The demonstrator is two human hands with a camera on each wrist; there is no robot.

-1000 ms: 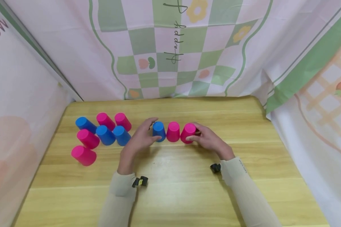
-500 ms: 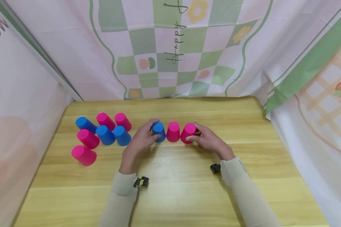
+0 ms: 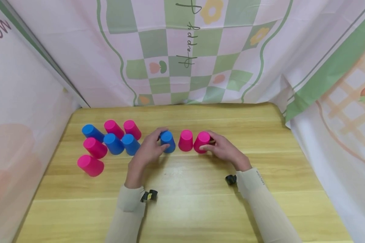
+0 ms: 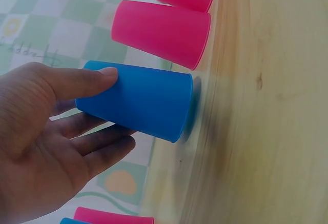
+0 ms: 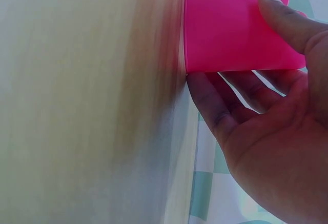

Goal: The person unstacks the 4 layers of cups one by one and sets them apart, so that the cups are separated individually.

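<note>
My left hand pinches an upside-down blue cup between thumb and fingers. In the left wrist view the cup's rim sits a little off the wood, with a shadow under it. A pink cup stands inverted to its right, across a small gap. Beside that one, a second pink cup is gripped by my right hand, the thumb on its near side. The right wrist view shows this held pink cup with its rim down at the table and the fingers curled along its outer side.
Several inverted cups stand at the left of the wooden table: pink ones, such as the nearest cup, and blue ones, such as the far-left cup. A patterned curtain hangs along the back edge, with more cloth on both sides.
My left hand has closed in on the blue cup and drawn it slightly left, widening the gap to the middle pink cup. My right hand keeps its place.
</note>
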